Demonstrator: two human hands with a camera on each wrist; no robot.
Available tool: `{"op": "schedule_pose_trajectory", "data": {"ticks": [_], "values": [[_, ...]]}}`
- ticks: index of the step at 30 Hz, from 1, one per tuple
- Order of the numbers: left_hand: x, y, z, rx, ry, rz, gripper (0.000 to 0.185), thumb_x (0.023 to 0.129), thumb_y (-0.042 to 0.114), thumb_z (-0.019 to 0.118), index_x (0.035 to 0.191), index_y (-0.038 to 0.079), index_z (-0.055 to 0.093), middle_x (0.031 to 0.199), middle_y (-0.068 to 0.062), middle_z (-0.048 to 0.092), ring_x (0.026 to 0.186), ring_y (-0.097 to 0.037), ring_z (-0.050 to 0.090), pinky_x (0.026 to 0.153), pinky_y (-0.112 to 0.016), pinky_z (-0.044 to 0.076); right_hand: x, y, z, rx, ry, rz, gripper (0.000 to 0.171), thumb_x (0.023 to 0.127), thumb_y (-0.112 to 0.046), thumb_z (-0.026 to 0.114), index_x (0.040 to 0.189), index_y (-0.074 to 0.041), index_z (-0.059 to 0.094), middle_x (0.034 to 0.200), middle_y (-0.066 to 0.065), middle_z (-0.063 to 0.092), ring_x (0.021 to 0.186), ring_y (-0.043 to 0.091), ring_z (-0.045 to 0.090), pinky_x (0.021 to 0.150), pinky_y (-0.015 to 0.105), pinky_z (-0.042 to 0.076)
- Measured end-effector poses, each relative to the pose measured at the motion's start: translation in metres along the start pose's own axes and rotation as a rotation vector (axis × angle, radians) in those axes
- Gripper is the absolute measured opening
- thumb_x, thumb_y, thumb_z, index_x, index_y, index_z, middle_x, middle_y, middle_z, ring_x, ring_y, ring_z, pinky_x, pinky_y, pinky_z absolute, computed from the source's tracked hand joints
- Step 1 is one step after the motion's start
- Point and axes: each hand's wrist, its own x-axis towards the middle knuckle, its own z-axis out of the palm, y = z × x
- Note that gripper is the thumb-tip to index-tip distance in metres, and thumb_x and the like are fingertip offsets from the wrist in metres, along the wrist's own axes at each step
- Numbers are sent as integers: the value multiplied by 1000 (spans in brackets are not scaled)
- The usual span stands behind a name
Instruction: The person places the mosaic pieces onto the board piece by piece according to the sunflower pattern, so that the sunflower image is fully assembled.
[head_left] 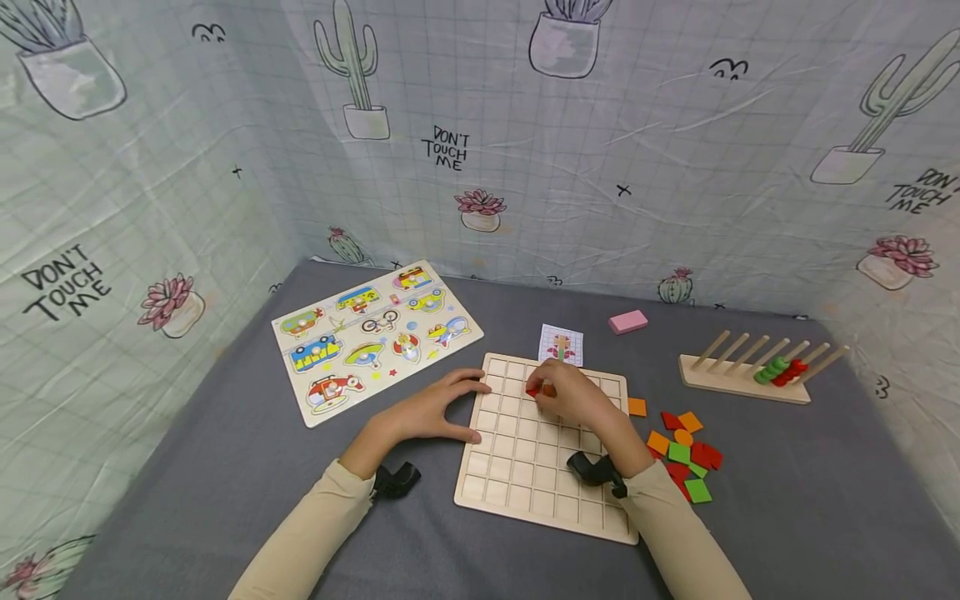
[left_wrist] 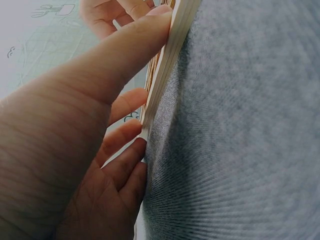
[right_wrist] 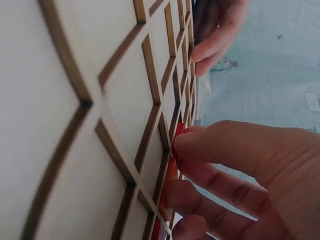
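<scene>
A wooden grid board [head_left: 516, 477] lies on the grey cloth in the middle. My left hand [head_left: 429, 410] rests at its left edge, fingers and thumb spread; in the left wrist view the thumb tip presses the board's rim [left_wrist: 172, 55]. Over the upper part of the grid, my right hand [head_left: 573, 395] pinches a small red tile [head_left: 533, 390] between thumb and finger. In the right wrist view this red tile [right_wrist: 179, 131] is right at a grid square, and an orange tile [right_wrist: 171, 180] lies beside it under the other fingertips. Further squares are hidden beneath the hand.
Loose red, orange and green tiles [head_left: 678, 452] lie right of the board. Behind it are a printed pattern card [head_left: 551, 335] and a pink block [head_left: 627, 322]. A vehicle puzzle board [head_left: 375, 379] lies left; a peg stand [head_left: 705, 377] with green and red beads stands right.
</scene>
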Motion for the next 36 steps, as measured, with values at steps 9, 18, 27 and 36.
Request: {"op": "schedule_pose_trajectory", "data": {"ticks": [9,18,27,36], "values": [[2,2,1,-11,-7,-2,72,81,39,80,141,17,49,156,-6,28,143,-25,28,112,-47,31,-12,2,-5,98,52,17,12,91,-5,66,101,0,70,104,14,63,77,19,54,70,31,46],[1,2,1,-9,5,4,71,80,38,81,140,15,50,156,-7,29,142,-26,29,111,-48,31,-34,11,-15,89,115,-20,9,89,-2,67,98,1,70,96,12,64,66,12,50,60,26,44],[-1,1,2,-3,8,10,71,81,39,80,140,16,49,155,-7,29,142,-27,30,111,-49,32,-62,23,-26,95,133,82,13,90,-3,67,102,1,69,102,15,63,67,15,51,56,25,43],[0,0,2,-1,15,17,70,81,39,80,140,15,50,155,-7,30,142,-28,30,111,-50,31,-92,45,-40,40,207,77,12,90,-3,68,102,0,70,92,9,63,68,12,50,58,26,44]]}}
